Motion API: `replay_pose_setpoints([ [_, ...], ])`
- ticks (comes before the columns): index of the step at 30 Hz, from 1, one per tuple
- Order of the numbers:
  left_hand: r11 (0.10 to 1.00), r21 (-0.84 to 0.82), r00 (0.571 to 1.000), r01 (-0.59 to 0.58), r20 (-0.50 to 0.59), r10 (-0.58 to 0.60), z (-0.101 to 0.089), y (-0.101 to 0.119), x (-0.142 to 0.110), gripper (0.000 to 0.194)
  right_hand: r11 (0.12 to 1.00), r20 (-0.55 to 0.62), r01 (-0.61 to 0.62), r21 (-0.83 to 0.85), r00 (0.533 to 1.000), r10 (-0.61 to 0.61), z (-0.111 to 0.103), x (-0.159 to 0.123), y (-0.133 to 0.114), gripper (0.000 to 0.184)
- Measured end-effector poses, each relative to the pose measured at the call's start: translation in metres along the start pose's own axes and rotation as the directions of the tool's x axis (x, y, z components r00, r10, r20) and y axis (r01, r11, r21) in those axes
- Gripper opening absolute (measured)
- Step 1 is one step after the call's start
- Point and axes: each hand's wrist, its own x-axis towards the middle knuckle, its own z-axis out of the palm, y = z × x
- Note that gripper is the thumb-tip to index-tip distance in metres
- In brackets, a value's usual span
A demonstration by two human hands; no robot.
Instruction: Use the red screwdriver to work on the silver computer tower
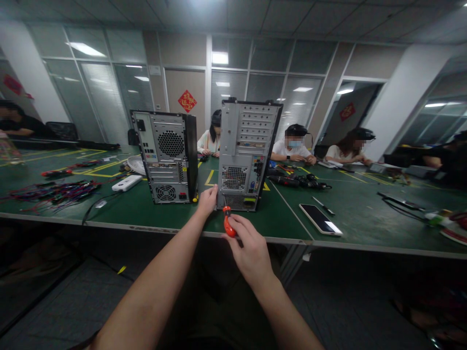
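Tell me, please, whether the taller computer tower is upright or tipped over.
Upright: the taller computer tower stands on its base on the green table, its rear panel facing the camera.

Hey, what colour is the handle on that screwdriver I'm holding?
Mostly red-orange on the screwdriver, clearest in the head view.

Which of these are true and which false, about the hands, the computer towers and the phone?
1. The right hand holds a red-and-black screwdriver. True.
2. The left hand holds a second screwdriver. False: it holds no tool and is beside the taller grey metal tower.
3. That tower and the shorter grey-and-black one stand upright. True.
4. The flat, white-edged phone lies left of both towers. False: it lies to their right.
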Motion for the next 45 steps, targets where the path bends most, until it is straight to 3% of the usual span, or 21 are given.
replay_pose_setpoints([
  [5, 1.000, 0.007, 1.000, -0.014, 0.001, 0.014, -0.0007, 0.0017, -0.0011, 0.064, 0.994, 0.102, 0.091, -0.064, 0.991, -0.084, -0.0033, 0.0020, -0.0037, 0.039],
  [9, 1.000, 0.003, 1.000, -0.005, 0.004, 0.005, -0.0007, 0.0014, -0.0010, 0.065, 1.000, 0.025, 0.008, -0.014, 1.000, -0.007, 0.0011, -0.0004, -0.0002, 0.029],
  [13, 1.000, 0.002, 1.000, -0.007, 0.003, 0.007, -0.0006, 0.0006, -0.0007, 0.066, 1.000, -0.020, -0.024, 0.008, 1.000, 0.024, 0.0035, -0.0013, 0.0037, 0.030],
  [19, 1.000, 0.008, 1.000, -0.019, -0.002, 0.019, -0.0002, -0.0011, 0.0003, 0.066, 0.992, 0.129, 0.106, -0.064, 0.987, -0.098, -0.0003, 0.0007, -0.0002, 0.044],
  [27, 1.000, 0.014, 1.000, -0.010, 0.001, 0.010, 0.0000, -0.0019, 0.0008, 0.064, 1.000, -0.016, -0.024, 0.006, 1.000, 0.024, 0.0042, -0.0010, 0.0027, 0.030],
  [34, 1.000, 0.022, 1.000, -0.018, -0.005, 0.018, -0.0008, 0.0003, 0.0003, 0.063, 0.995, 0.106, 0.083, -0.058, 0.991, -0.077, -0.0018, 0.0018, -0.0027, 0.043],
  [41, 1.000, 0.005, 1.000, -0.003, 0.004, 0.003, -0.0008, 0.0010, -0.0004, 0.063, 1.000, -0.014, -0.003, 0.031, 1.000, 0.003, 0.0051, -0.0022, 0.0048, 0.034],
  [45, 1.000, -0.002, 1.000, -0.015, 0.000, 0.015, -0.0004, 0.0001, -0.0006, 0.064, 0.999, 0.027, 0.050, 0.011, 0.998, -0.051, 0.0021, -0.0002, 0.0026, 0.036],
])
